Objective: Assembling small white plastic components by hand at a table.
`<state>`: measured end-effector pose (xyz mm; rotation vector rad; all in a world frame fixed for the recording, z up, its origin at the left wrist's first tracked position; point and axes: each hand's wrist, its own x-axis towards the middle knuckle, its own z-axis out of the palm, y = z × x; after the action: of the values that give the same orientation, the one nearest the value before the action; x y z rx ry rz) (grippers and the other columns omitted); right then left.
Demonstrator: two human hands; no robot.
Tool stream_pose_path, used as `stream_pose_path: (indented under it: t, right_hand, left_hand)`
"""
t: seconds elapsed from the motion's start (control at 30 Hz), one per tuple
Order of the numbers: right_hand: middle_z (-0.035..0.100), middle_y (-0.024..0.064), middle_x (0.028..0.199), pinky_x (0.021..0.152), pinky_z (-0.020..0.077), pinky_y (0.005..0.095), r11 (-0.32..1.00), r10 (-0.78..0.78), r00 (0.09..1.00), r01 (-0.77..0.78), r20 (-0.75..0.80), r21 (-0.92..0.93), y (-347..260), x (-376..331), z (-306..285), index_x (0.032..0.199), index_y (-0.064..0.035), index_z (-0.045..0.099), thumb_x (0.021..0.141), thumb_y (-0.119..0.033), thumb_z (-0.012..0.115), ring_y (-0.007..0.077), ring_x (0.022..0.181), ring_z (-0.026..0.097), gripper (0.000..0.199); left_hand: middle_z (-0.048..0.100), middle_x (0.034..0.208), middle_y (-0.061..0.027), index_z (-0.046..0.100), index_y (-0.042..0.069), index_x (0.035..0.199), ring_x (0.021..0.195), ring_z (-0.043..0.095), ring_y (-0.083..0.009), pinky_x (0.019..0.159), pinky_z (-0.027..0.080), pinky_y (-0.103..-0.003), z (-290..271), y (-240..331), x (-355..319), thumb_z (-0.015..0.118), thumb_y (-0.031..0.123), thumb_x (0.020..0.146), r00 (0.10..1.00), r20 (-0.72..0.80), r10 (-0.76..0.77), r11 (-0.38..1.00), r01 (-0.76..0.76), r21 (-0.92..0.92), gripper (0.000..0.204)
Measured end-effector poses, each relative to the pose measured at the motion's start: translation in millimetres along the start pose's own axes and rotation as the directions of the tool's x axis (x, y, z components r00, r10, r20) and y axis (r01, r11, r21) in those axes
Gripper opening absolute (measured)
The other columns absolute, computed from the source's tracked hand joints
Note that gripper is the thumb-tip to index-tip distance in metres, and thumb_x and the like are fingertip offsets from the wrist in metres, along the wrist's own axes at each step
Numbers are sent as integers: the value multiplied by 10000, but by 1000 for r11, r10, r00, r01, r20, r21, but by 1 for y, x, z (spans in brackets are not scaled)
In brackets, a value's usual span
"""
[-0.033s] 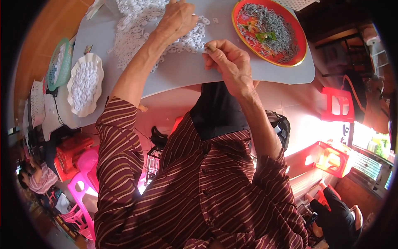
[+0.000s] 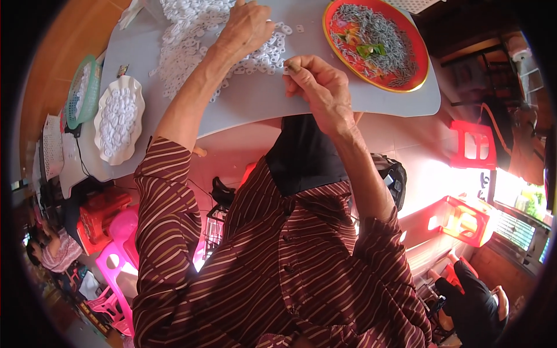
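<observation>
My left hand (image 2: 246, 26) lies on a heap of small white rings (image 2: 185, 46) spread over the grey table (image 2: 249, 104). Its fingers bend down into the heap, so whatever they hold is hidden. My right hand (image 2: 322, 90) hovers near the table's front edge with thumb and forefinger pinched on a small piece (image 2: 290, 66) that is too tiny to identify. A round red tray (image 2: 420, 61) filled with thin grey metal pieces sits just right of that hand.
A white scalloped dish (image 2: 103, 148) of white rings and a green basket (image 2: 74, 113) stand at the table's left end. Red stools (image 2: 473, 145) and a pink stool (image 2: 116, 261) stand on the floor. Other people sit at lower left (image 2: 52, 249) and lower right (image 2: 476, 301).
</observation>
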<state>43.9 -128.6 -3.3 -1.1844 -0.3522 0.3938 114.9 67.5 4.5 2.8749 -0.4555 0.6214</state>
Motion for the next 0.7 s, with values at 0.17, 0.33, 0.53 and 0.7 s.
stream_pose_path:
  t: [0.17, 0.33, 0.53, 0.7]
  right_hand:
    - [596, 26, 783, 646, 473, 229, 999, -11, 999, 10, -45, -31, 0, -1, 4, 910, 29, 611, 897, -132, 592, 81, 678, 544, 163]
    - [608, 22, 795, 652, 468, 229, 997, -11, 998, 16, -64, 78, 7, -1, -2, 936, 30, 623, 885, -116, 607, 85, 674, 548, 156]
    - [611, 21, 788, 663, 464, 223, 994, -66, 995, 72, -75, 84, 5, -2, 5, 952, 33, 633, 879, -79, 604, 90, 677, 552, 136]
    - [620, 41, 821, 673, 475, 228, 989, -142, 990, 142, 2, -47, 9, -1, 1, 984, 39, 607, 882, -68, 595, 90, 705, 564, 148]
  left_hand:
    - [621, 759, -157, 635, 28, 926, 720, 566, -232, 718, 453, -316, -10, -3, -13, 581, 162, 824, 984, 56, -168, 925, 177, -336, 177]
    - [634, 832, -35, 608, -39, 1047, 784, 547, -99, 709, 445, -247, -42, 35, -49, 549, 184, 903, 906, 344, -248, 292, 409, -865, 272]
    - [624, 892, -62, 613, -30, 1055, 835, 591, -136, 716, 450, -264, -35, 48, -83, 574, 165, 891, 876, 396, -276, -115, 379, -918, 258]
    - [627, 833, -35, 620, -22, 1023, 793, 600, -124, 690, 458, -250, -33, 54, -83, 592, 160, 880, 887, 330, -325, -110, 311, -944, 233]
